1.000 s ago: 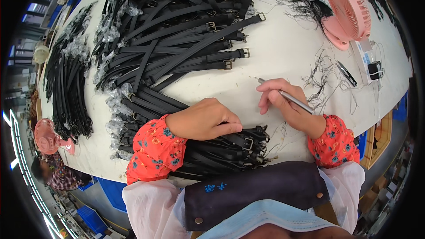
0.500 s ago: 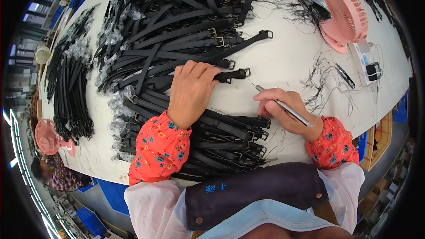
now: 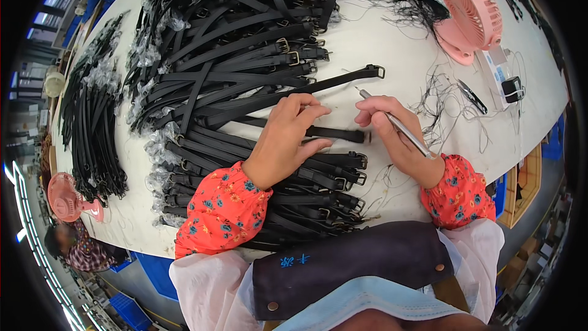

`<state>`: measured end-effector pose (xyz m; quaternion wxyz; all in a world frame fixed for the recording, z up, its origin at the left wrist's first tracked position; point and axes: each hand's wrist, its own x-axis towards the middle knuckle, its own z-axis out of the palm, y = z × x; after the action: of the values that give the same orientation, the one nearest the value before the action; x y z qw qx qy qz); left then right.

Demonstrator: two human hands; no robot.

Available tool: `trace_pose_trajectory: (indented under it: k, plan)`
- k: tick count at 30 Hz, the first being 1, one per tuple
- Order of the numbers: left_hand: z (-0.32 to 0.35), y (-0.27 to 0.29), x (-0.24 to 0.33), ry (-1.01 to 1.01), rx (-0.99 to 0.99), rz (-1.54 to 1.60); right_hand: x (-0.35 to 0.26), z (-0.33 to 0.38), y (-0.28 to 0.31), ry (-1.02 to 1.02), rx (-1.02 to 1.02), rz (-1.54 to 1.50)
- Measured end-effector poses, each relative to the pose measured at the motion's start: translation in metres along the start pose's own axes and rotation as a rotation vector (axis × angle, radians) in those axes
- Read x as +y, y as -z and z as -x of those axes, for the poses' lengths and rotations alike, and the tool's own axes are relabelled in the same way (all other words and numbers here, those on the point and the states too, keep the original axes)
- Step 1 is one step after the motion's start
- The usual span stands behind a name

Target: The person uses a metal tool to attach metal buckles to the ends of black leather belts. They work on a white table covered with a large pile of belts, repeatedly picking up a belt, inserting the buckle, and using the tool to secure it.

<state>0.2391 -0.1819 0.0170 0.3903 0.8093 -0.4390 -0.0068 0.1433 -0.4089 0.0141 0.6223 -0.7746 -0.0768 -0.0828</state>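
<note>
My left hand (image 3: 286,138) rests on a black strap (image 3: 334,133) and pinches it against the white table (image 3: 380,37). My right hand (image 3: 398,138) grips a thin silver metal tool (image 3: 395,122), its tip pointing up and left just above the strap's free end. Under my left forearm lies a stack of black buckled straps (image 3: 294,196). A big heap of black straps (image 3: 239,43) fills the table beyond my hands.
A pink desk fan (image 3: 471,15) stands at the far right, with a small black clip (image 3: 471,96) and loose black threads (image 3: 441,95) near it. More strap bundles (image 3: 92,122) lie far left beside another pink fan (image 3: 64,196). Another person (image 3: 70,245) sits at lower left.
My left hand has slid from the near stack to the heap, then drawn one strap out toward my right hand. My right hand with the tool shifted slightly up.
</note>
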Motion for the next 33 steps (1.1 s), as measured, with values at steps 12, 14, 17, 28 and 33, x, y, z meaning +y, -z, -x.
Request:
trace_pose_trajectory:
  k: [12,14,17,28,33]
  plan:
    - [-0.018,-0.004,-0.002,0.111,-0.324,0.191,0.008,-0.004,0.006,-0.205,0.076,-0.316]
    - [-0.018,-0.009,-0.005,0.115,-0.319,0.176,0.009,-0.005,0.007,-0.217,0.101,-0.343]
    - [-0.017,-0.013,-0.006,0.132,-0.35,0.091,0.01,-0.006,0.009,-0.234,0.137,-0.366]
    - [-0.011,-0.003,-0.014,0.09,-0.394,0.195,0.004,-0.008,0.013,-0.25,0.156,-0.443]
    - [-0.012,-0.01,-0.001,0.036,-0.211,-0.036,0.006,-0.007,0.013,-0.228,0.133,-0.425]
